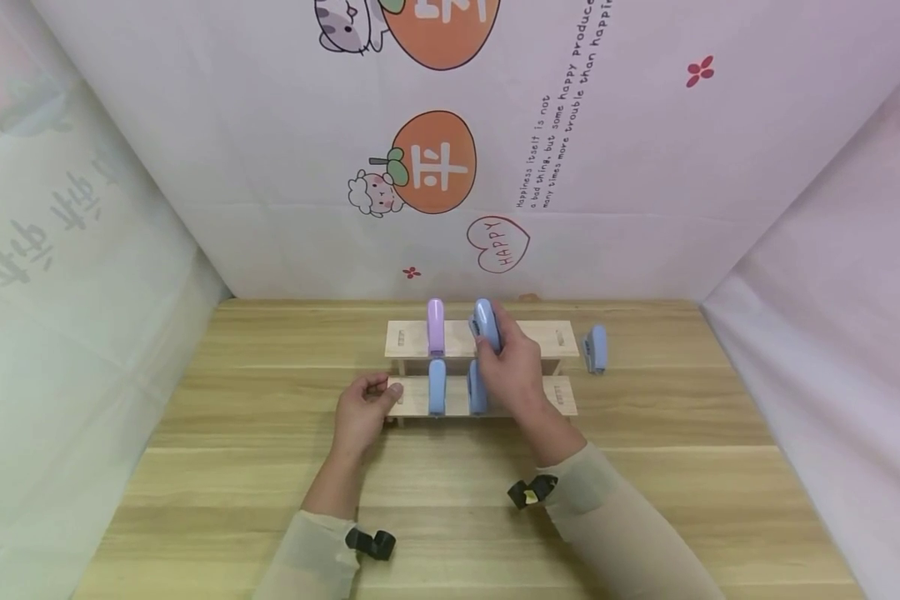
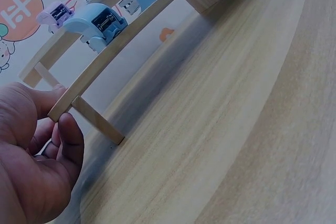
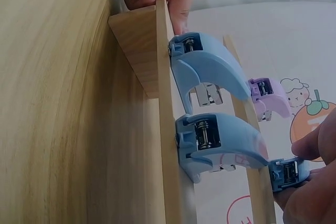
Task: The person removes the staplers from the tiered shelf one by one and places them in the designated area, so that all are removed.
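Note:
My right hand (image 1: 512,367) grips a blue stapler (image 1: 485,320) at the back shelf (image 1: 525,333) of a small two-tier wooden rack. Left of it on that shelf stands a purple stapler (image 1: 436,327). Two more blue staplers sit on the front shelf (image 1: 453,398): one in the middle-left (image 1: 437,387), the other (image 1: 476,390) partly covered by my right hand. My left hand (image 1: 362,412) pinches the front shelf's left end between thumb and fingers; the left wrist view shows this board end (image 2: 62,106) in its grasp. In the right wrist view the held stapler (image 3: 289,174) touches or nearly touches the back board.
Another blue stapler (image 1: 596,349) stands on the wooden table (image 1: 270,467) to the right of the rack. A printed white cloth (image 1: 285,167) hangs behind the table, with plain cloth walls at both sides.

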{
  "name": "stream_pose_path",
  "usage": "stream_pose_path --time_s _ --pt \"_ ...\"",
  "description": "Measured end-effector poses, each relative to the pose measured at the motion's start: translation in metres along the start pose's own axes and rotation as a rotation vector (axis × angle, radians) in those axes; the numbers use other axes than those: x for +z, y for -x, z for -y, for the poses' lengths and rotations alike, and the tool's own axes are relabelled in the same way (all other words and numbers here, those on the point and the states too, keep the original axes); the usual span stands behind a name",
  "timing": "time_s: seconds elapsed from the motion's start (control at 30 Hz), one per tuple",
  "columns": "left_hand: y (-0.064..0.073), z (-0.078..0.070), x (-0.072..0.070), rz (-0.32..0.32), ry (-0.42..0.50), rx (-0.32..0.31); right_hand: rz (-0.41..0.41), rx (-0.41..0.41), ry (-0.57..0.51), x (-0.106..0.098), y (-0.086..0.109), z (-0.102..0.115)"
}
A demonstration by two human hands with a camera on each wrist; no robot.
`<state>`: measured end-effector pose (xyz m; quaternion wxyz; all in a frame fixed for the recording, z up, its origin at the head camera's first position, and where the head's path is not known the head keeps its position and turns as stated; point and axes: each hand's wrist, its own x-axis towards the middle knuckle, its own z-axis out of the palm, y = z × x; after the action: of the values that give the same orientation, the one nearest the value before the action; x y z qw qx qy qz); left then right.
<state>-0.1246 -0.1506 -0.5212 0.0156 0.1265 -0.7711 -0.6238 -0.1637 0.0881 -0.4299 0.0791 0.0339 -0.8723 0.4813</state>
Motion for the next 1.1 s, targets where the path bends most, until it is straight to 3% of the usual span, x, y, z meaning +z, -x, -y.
stream_pose_path --time_s 0.4,0.67,0.97,1.1 --pt "0.0 0.0 0.0 -0.005 0.0 0.002 -0.03 0.0 0.018 -0.009 -0.001 -0.006" --pt "-0.001 -0.001 -0.001 -0.009 -0.007 0.006 -0.101 -0.086 0.011 -0.018 -0.004 -0.012" --pt "0.001 -0.001 0.0 -0.008 0.006 0.009 -0.134 -0.074 0.022 -0.029 -0.007 -0.018" --pt "0.002 0.001 0.0 0.004 0.003 0.011 -0.133 -0.029 0.022 -0.035 -0.007 -0.021"
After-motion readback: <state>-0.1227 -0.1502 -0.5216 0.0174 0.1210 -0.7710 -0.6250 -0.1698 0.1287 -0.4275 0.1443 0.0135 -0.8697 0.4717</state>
